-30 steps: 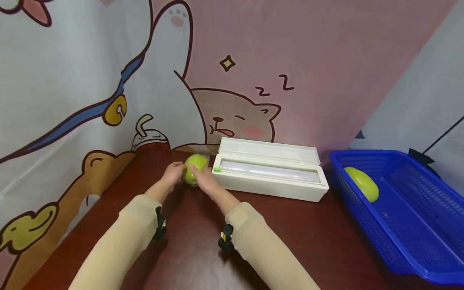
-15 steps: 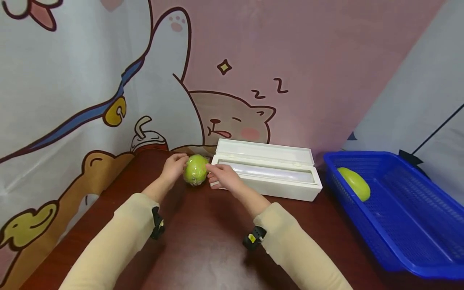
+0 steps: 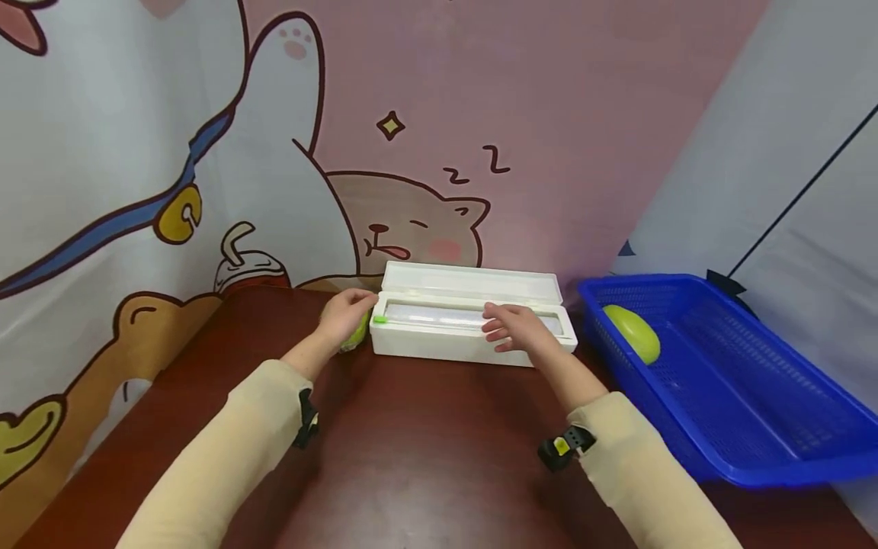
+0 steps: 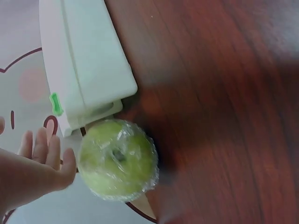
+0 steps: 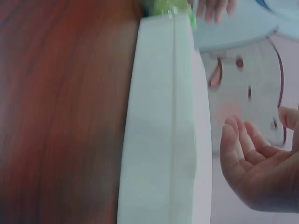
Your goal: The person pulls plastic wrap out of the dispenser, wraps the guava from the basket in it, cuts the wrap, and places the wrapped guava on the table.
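Green apple (image 4: 117, 161): wrapped in clear film, sitting on the worktop (image 3: 411, 442), just off the left end of the white film dispenser (image 3: 439, 347).
Left hand (image 3: 341, 314): fingers loosely extended, gripping nothing, right beside the apple; whether they touch, I can't tell.
Right hand (image 3: 520, 329): fingers relaxed and spread, holding nothing, above the dispenser's right half.
Dispenser lid (image 3: 473, 283): tipped back, film roll (image 3: 428, 314) showing inside.
Blue basket (image 3: 727, 396): off to the right, one green fruit (image 3: 632, 334) against its left wall.
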`<action>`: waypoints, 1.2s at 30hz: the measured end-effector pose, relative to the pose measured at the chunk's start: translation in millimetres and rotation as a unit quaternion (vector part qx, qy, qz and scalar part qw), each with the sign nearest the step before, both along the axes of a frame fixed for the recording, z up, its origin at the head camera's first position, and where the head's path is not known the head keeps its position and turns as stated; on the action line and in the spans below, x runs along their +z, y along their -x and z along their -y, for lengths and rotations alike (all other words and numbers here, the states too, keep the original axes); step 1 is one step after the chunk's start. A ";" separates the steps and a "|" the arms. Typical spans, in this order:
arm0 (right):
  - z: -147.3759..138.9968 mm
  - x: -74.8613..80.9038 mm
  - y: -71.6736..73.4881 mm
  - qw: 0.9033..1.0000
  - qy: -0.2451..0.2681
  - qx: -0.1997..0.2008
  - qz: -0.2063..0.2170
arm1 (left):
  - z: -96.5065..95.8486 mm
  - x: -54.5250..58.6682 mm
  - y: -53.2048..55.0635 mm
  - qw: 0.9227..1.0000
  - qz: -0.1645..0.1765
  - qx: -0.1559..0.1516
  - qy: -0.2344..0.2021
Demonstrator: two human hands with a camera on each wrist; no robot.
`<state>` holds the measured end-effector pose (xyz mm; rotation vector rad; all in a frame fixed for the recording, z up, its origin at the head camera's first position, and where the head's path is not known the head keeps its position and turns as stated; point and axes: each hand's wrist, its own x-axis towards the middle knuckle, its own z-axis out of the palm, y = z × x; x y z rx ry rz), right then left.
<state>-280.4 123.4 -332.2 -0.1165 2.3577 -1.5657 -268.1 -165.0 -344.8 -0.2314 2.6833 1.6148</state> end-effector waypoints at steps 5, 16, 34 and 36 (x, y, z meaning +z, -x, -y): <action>-41.3 2.4 7.3 0.997 -0.061 -0.042 -0.008 | -1.5 -1.6 4.1 1.000 0.002 0.009 0.028; -81.3 -6.9 11.5 0.985 -0.129 -0.113 -0.001 | -9.5 -9.7 8.9 0.990 -0.005 0.001 0.140; -99.0 -18.4 16.3 0.980 -0.151 -0.131 0.005 | -27.9 -7.3 11.7 0.962 0.027 0.004 0.273; -98.6 -17.6 16.3 0.978 -0.160 -0.133 0.004 | -30.6 -7.3 12.8 0.960 0.031 0.000 0.280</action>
